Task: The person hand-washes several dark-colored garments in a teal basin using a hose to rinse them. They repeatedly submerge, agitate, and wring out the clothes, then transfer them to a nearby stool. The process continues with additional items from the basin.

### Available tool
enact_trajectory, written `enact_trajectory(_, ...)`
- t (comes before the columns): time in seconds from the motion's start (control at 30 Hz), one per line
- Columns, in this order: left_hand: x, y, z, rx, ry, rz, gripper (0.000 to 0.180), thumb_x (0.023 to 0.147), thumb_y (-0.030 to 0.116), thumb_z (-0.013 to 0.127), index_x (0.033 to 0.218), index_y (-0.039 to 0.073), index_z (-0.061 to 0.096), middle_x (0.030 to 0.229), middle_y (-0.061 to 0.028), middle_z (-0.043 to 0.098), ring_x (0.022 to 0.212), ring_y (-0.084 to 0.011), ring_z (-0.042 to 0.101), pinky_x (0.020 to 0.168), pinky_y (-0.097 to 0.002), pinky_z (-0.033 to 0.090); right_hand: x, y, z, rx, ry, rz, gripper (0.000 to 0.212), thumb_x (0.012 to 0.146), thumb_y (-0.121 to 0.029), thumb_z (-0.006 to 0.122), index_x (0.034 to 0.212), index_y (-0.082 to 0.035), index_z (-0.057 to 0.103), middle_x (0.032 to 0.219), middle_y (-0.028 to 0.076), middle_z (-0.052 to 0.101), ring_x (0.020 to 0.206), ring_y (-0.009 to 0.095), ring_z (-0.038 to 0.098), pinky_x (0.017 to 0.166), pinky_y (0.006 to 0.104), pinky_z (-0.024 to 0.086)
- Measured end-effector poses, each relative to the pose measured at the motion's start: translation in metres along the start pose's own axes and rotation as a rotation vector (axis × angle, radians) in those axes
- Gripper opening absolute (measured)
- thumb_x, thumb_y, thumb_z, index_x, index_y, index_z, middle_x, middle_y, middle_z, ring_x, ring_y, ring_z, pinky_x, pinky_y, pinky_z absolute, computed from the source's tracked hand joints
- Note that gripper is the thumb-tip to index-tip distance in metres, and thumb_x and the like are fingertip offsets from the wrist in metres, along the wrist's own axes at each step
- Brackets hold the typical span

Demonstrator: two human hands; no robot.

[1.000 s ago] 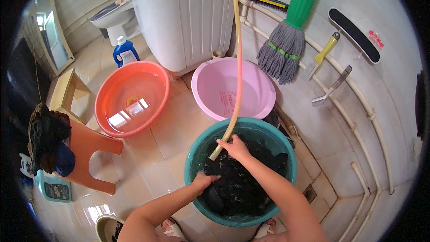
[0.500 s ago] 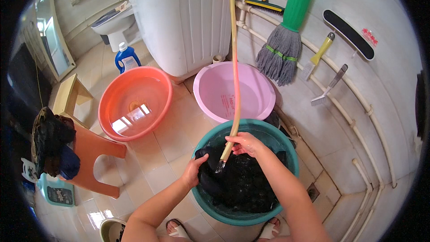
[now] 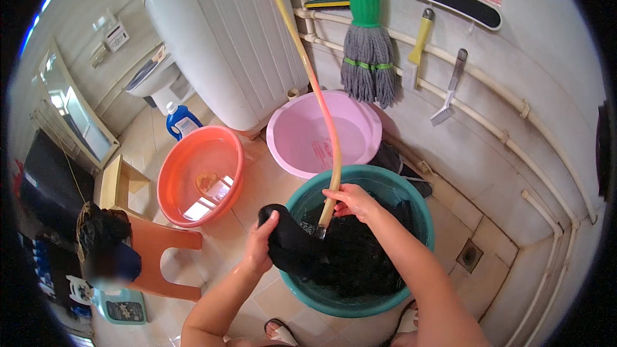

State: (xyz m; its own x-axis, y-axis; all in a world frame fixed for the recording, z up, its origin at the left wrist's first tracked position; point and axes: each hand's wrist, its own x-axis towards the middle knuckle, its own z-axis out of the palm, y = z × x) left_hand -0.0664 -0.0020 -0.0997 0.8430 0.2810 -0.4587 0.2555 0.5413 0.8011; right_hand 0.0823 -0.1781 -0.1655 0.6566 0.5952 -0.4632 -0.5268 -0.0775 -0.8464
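My left hand (image 3: 259, 247) grips a bunched black cloth (image 3: 288, 242) and holds it up over the left rim of the teal basin (image 3: 423, 222). More dark fabric (image 3: 363, 260) lies wet inside that basin. Between thumb and fingers my right hand (image 3: 351, 203) pinches the pale yellow hose (image 3: 331, 135) near its lower end. Water runs from the hose mouth beside the raised cloth. The garment's exact kind cannot be made out.
Behind the teal basin stands a pink basin (image 3: 273, 130); an orange basin (image 3: 168, 209) with water sits left. An orange stool (image 3: 151, 254) bears dark clothes. A blue bottle (image 3: 183, 123) stands by the white washing machine (image 3: 212, 38). A mop (image 3: 366, 58) and brushes hang on the right wall.
My left hand has lifted the black cloth higher and to the left, past the basin's rim. My right hand still holds the hose. The view has tilted and shifted.
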Motion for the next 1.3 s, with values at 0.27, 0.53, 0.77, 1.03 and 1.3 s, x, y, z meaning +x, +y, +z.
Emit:
enact_trajectory(0.27, -0.025, 0.045, 0.038, 0.011, -0.033, 0.172, 0.032, 0.086, 0.033, 0.053, 0.101, 0.005, 0.051, 0.084, -0.0069, 0.059, 0.074, -0.0189, 0.059, 0.068, -0.0310, 0.050, -0.004, 0.015, -0.033, -0.043, 0.032, 0.002, 0.032, 0.079, -0.034, 0.064, 0.088, -0.004, 0.057, 0.077, 0.002, 0.059, 0.055, 0.007, 0.053, 0.051, 0.0203, 0.050)
enact_trajectory(0.53, -0.042, 0.055, 0.057, -0.120, -0.059, 0.178, 0.027, 0.088, 0.026, 0.053, 0.102, 0.004, 0.052, 0.089, -0.0067, 0.060, 0.078, -0.0173, 0.060, 0.072, -0.0294, 0.050, 0.007, 0.017, -0.039, 0.118, 0.043, -0.088, 0.030, 0.081, -0.031, 0.064, 0.085, -0.003, 0.056, 0.072, 0.000, 0.053, 0.058, 0.007, 0.051, 0.052, 0.0224, 0.051)
enact_trajectory(0.77, -0.025, 0.041, 0.057, -0.096, -0.011, 0.152, 0.028, 0.087, 0.030, 0.052, 0.099, 0.005, 0.054, 0.086, -0.0073, 0.061, 0.076, -0.0192, 0.060, 0.071, -0.0312, 0.050, -0.002, -0.001, -0.020, 0.239, -0.025, -0.087, 0.033, 0.079, -0.033, 0.065, 0.089, -0.003, 0.055, 0.077, 0.000, 0.053, 0.062, 0.007, 0.051, 0.058, 0.0238, 0.054)
enact_trajectory(1.03, -0.016, 0.027, 0.053, -0.124, -0.071, 0.140, 0.028, 0.086, 0.031, 0.054, 0.097, 0.005, 0.054, 0.084, -0.0066, 0.060, 0.075, -0.0180, 0.059, 0.069, -0.0303, 0.050, 0.000, 0.014, -0.023, 0.066, -0.128, 0.060, 0.032, 0.079, -0.031, 0.066, 0.090, -0.003, 0.056, 0.074, 0.004, 0.058, 0.062, 0.009, 0.056, 0.054, 0.0224, 0.053)
enact_trajectory(1.3, -0.028, 0.038, 0.052, -0.154, 0.011, 0.188, 0.031, 0.086, 0.032, 0.052, 0.099, 0.004, 0.055, 0.086, -0.0082, 0.061, 0.075, -0.0193, 0.060, 0.069, -0.0307, 0.050, 0.020, 0.049, -0.041, 0.042, -0.084, 0.047, 0.028, 0.077, -0.028, 0.067, 0.094, -0.008, 0.057, 0.081, -0.001, 0.058, 0.069, 0.008, 0.054, 0.059, 0.0233, 0.049)
